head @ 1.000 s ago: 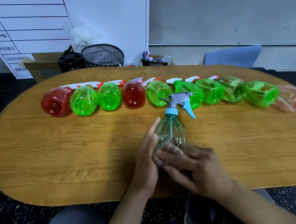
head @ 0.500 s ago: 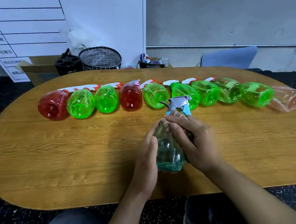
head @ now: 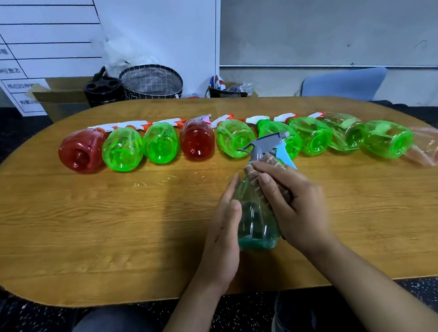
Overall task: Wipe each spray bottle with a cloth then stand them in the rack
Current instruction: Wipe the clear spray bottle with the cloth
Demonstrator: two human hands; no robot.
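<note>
Head view, one moment at an oval wooden table [head: 81, 245]. Item in hand: teal clear spray bottle [head: 253, 217] with grey trigger head and light-blue lever, upright at the near middle of the table, base close to the tabletop; whether it touches cannot be told. Left hand [head: 223, 237]: fingers straight and relaxed, laid flat against the bottle's left side. Right hand [head: 293, 205]: fingers curled around the bottle's upper right side and neck, pressing a small brownish cloth [head: 269, 162] against it; most of the cloth is hidden under the fingers. Row of spray bottles [head: 233, 137] lying on their sides across the far half of the table, bases toward the camera, trigger heads pointing away, each just beside the next: from left, red, green, green, red, then five green, and a pale pink one at the far right end, blurred. Beyond the far table edge: black wire basket [head: 152, 86], black round holder [head: 104, 90] just left of it, cardboard box [head: 58, 98], white chart board [head: 34, 37] against the wall, blue chair back [head: 343, 87] to the right.
</note>
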